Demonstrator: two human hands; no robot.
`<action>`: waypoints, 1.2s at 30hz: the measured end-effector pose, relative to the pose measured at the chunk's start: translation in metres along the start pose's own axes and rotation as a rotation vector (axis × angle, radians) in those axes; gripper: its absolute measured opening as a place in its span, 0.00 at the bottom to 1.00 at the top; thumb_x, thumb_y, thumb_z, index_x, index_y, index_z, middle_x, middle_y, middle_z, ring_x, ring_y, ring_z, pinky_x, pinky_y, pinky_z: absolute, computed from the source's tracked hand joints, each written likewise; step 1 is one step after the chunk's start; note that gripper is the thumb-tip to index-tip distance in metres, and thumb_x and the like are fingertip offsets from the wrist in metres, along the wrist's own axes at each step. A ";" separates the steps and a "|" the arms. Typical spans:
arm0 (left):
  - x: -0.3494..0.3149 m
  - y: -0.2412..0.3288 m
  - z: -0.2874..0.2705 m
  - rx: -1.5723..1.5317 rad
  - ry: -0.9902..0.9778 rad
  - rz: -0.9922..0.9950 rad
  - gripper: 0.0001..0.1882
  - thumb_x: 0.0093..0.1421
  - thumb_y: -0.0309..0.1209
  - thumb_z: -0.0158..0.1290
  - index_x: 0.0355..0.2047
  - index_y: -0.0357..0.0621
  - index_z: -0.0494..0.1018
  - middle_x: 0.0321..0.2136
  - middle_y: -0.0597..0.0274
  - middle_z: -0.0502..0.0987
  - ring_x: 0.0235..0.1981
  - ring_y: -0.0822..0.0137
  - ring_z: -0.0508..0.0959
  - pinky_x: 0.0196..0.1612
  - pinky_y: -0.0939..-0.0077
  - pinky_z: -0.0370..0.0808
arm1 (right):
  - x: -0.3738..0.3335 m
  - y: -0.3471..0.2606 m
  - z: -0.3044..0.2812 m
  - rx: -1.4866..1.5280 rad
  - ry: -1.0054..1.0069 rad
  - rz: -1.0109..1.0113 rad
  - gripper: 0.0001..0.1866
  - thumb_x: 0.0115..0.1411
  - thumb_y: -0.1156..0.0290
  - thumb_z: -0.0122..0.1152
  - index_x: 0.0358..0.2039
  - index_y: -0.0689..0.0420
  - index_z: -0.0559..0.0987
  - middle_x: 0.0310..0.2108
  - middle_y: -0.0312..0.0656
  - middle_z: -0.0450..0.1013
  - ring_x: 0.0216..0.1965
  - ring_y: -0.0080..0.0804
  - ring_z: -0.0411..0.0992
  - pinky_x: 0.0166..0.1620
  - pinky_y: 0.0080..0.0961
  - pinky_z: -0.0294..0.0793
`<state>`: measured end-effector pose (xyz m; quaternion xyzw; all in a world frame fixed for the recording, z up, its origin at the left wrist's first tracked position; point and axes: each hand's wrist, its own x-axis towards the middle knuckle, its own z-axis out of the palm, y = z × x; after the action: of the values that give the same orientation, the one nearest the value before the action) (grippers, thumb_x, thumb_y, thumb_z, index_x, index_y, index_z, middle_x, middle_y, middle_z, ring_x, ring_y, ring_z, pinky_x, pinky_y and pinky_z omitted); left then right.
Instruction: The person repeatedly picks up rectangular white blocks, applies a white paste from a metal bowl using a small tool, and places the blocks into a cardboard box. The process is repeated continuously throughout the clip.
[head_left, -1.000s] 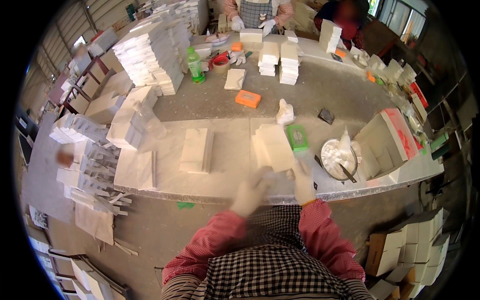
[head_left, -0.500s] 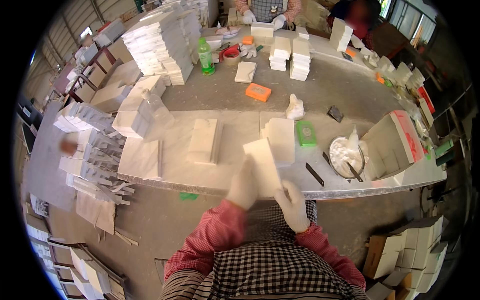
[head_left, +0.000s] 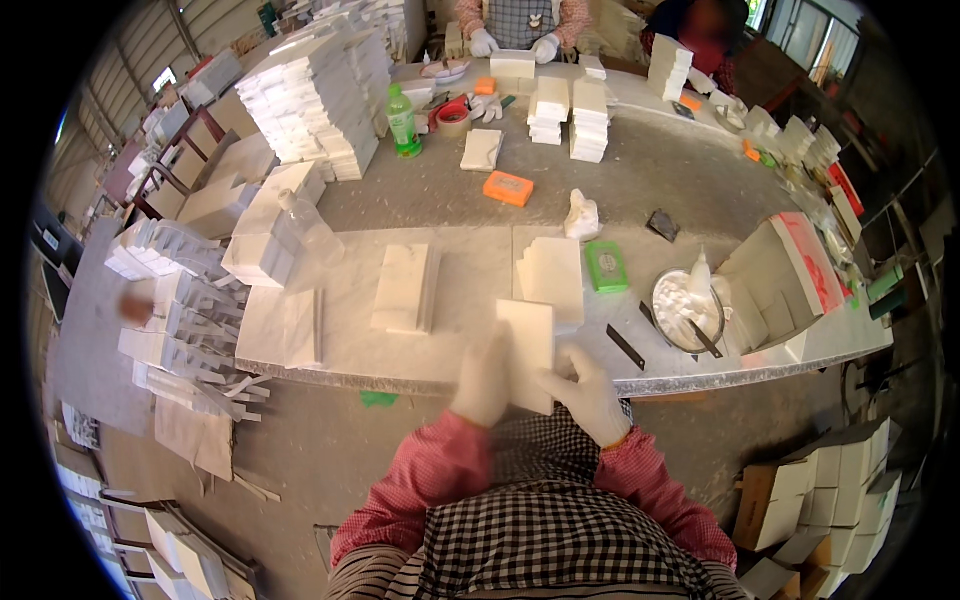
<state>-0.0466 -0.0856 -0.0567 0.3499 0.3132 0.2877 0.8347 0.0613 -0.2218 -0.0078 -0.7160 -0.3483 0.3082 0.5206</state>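
Observation:
A white rectangular marble tile is held nearly upright over the near edge of the workbench. My left hand, in a white glove, grips it along its left side; most of the fingertips are hidden behind it. At the tile's lower right edge is my gloved right hand, its fingertips against that edge. Just beyond the held piece lies a small stack of white tiles. Another pair of stacked tiles rests farther left on the bench, and thin pieces lie near the left end.
Right of the tiles are a green box, dark flat blades, a bowl of white paste and an open carton. An orange block and green bottle stand farther back, near a tall tile stack. A co-worker stands opposite.
The tile has turned from leaning left to almost straight and dropped slightly nearer to me. My right hand has shifted, its fingers more spread at the tile's edge.

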 end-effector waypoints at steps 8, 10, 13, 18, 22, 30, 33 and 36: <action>-0.027 0.016 0.020 0.198 0.004 -0.025 0.17 0.74 0.37 0.51 0.47 0.34 0.80 0.37 0.64 0.82 0.34 0.73 0.79 0.35 0.77 0.78 | 0.012 -0.027 -0.021 0.076 0.107 -0.043 0.19 0.62 0.67 0.70 0.50 0.62 0.80 0.39 0.38 0.79 0.40 0.22 0.75 0.45 0.23 0.77; -0.029 0.014 0.021 0.221 0.005 -0.019 0.17 0.74 0.38 0.53 0.47 0.34 0.80 0.36 0.64 0.82 0.33 0.73 0.79 0.34 0.77 0.78 | 0.013 -0.030 -0.024 0.090 0.126 -0.068 0.18 0.63 0.68 0.68 0.51 0.62 0.80 0.41 0.39 0.78 0.42 0.21 0.74 0.47 0.23 0.76; -0.030 0.010 0.020 0.290 -0.021 0.023 0.17 0.72 0.38 0.54 0.47 0.34 0.80 0.35 0.65 0.82 0.32 0.74 0.79 0.33 0.78 0.77 | 0.015 -0.025 -0.030 0.128 0.152 -0.088 0.16 0.67 0.69 0.63 0.52 0.62 0.79 0.43 0.39 0.77 0.45 0.22 0.73 0.50 0.23 0.74; -0.033 0.012 0.022 0.595 -0.121 0.178 0.16 0.70 0.36 0.57 0.47 0.34 0.81 0.33 0.62 0.84 0.32 0.72 0.81 0.33 0.74 0.78 | 0.017 -0.030 -0.035 0.177 0.174 -0.080 0.15 0.71 0.68 0.57 0.53 0.61 0.79 0.45 0.37 0.77 0.47 0.25 0.74 0.52 0.24 0.73; -0.036 0.010 0.024 0.766 -0.113 0.262 0.17 0.68 0.35 0.58 0.49 0.33 0.80 0.35 0.55 0.85 0.33 0.69 0.83 0.36 0.70 0.80 | 0.016 -0.039 -0.032 -0.059 0.097 -0.108 0.15 0.71 0.66 0.57 0.52 0.62 0.79 0.46 0.43 0.78 0.48 0.31 0.75 0.53 0.26 0.74; -0.031 0.007 0.014 0.569 -0.027 0.198 0.15 0.70 0.36 0.55 0.46 0.35 0.81 0.32 0.53 0.84 0.30 0.67 0.82 0.32 0.67 0.78 | 0.013 -0.036 -0.032 -0.085 0.095 -0.069 0.17 0.72 0.63 0.56 0.51 0.64 0.80 0.46 0.52 0.80 0.50 0.37 0.78 0.55 0.30 0.74; -0.018 0.004 -0.003 0.626 0.019 0.246 0.15 0.72 0.36 0.52 0.43 0.36 0.81 0.30 0.57 0.82 0.29 0.66 0.80 0.31 0.67 0.77 | 0.017 0.000 -0.031 -0.245 0.248 -0.134 0.18 0.73 0.60 0.55 0.52 0.59 0.81 0.46 0.52 0.80 0.49 0.44 0.79 0.53 0.34 0.76; -0.019 0.034 0.008 0.484 0.045 0.027 0.21 0.75 0.40 0.48 0.53 0.31 0.75 0.41 0.55 0.80 0.43 0.65 0.79 0.47 0.70 0.77 | 0.016 0.019 -0.033 -0.138 0.174 -0.093 0.19 0.72 0.59 0.56 0.52 0.60 0.81 0.45 0.53 0.80 0.48 0.46 0.79 0.53 0.34 0.75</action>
<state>-0.0619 -0.0825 -0.0197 0.5372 0.3869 0.2231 0.7155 0.1000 -0.2302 -0.0183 -0.7572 -0.3550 0.1955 0.5123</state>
